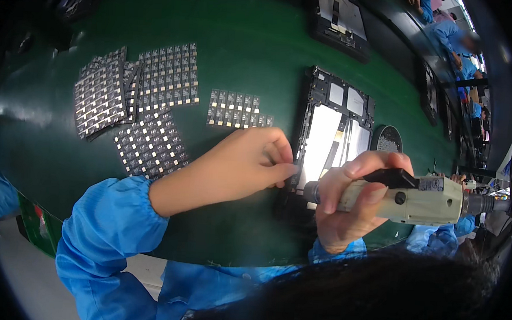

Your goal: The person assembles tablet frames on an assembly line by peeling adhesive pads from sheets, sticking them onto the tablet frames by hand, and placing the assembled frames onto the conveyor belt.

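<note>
An opened tablet-like device (pixel 321 131) lies on the green table, with silver plates and ribbon strips showing inside its black frame. At its left edge is my left hand (pixel 238 164), thumb and fingers pinched together; whatever they hold is too small to make out. My right hand (pixel 349 202) is wrapped round a pale electric screwdriver (pixel 419 202) with a black lever, held over the device's near right part. The screwdriver's nose points left toward the near end of the device, and its bit cannot be made out.
Left of the device lies a small sheet of dark labels (pixel 234 108). Farther left are several larger label sheets (pixel 100 97), partly overlapping. An oval perforated dish (pixel 389 137) stands right of the device. Another opened device (pixel 342 19) lies at the back. Other people (pixel 448 37) sit along the right.
</note>
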`<state>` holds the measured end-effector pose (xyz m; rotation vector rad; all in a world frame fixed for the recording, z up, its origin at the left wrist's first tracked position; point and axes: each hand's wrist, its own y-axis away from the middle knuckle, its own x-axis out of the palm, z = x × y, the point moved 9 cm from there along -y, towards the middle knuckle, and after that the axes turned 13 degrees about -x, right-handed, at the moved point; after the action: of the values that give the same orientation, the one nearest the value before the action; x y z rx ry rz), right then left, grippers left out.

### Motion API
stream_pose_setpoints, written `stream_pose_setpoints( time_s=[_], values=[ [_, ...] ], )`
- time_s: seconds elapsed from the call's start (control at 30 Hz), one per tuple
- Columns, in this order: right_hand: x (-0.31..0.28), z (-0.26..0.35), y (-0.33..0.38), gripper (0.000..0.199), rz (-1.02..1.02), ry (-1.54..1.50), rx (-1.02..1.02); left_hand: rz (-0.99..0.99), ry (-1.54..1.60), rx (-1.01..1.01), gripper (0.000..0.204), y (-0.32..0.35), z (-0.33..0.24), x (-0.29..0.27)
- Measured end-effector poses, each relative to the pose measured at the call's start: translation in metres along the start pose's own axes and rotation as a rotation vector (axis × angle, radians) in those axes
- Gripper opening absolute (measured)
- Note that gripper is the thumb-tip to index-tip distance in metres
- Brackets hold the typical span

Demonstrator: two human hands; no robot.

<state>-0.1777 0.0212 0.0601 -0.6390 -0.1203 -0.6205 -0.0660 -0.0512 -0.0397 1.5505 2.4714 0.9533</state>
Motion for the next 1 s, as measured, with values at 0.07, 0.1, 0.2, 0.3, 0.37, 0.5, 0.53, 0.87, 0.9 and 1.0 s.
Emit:
stream_pose_setpoints(
  time_s=[0.07, 0.1, 0.2, 0.3, 0.37, 0.5, 0.53, 0.87, 0.9, 1.0],
  values=[
    [-0.001, -0.001, 0.001, 0.057, 0.000, 0.003, 0.001, -0.048, 0.010, -0.013, 0.019, 0.000, 0.001, 0.000],
    [-0.001, -0.003, 0.002, 0.057, 0.003, 0.006, 0.006, -0.102, -0.079, 0.037, 0.017, 0.001, -0.003, -0.003],
    [-0.002, -0.006, 0.004, 0.057, 0.018, 0.004, 0.021, -0.159, -0.168, 0.085, 0.016, 0.002, -0.006, -0.006],
    [-0.001, -0.006, 0.005, 0.057, 0.034, 0.005, 0.032, -0.164, -0.173, 0.077, 0.016, 0.003, -0.007, -0.006],
    [0.000, -0.008, 0.007, 0.058, 0.028, -0.002, 0.063, -0.167, -0.175, 0.071, 0.016, 0.002, -0.006, -0.006],
    [-0.002, -0.007, 0.007, 0.058, 0.024, 0.044, 0.080, -0.167, -0.176, 0.075, 0.016, 0.001, -0.006, -0.004],
    [-0.002, -0.008, 0.007, 0.058, 0.019, 0.029, 0.085, -0.168, -0.177, 0.073, 0.016, 0.001, -0.006, -0.005],
    [-0.002, -0.008, 0.009, 0.058, 0.028, 0.011, 0.075, -0.176, -0.185, 0.079, 0.016, 0.002, -0.005, -0.004],
    [-0.002, -0.009, 0.009, 0.058, 0.028, 0.011, 0.077, -0.175, -0.182, 0.085, 0.016, 0.002, -0.005, -0.004],
    [-0.002, -0.010, 0.012, 0.058, 0.018, 0.024, 0.081, -0.174, -0.179, 0.086, 0.016, 0.003, -0.004, -0.004]
  ],
)
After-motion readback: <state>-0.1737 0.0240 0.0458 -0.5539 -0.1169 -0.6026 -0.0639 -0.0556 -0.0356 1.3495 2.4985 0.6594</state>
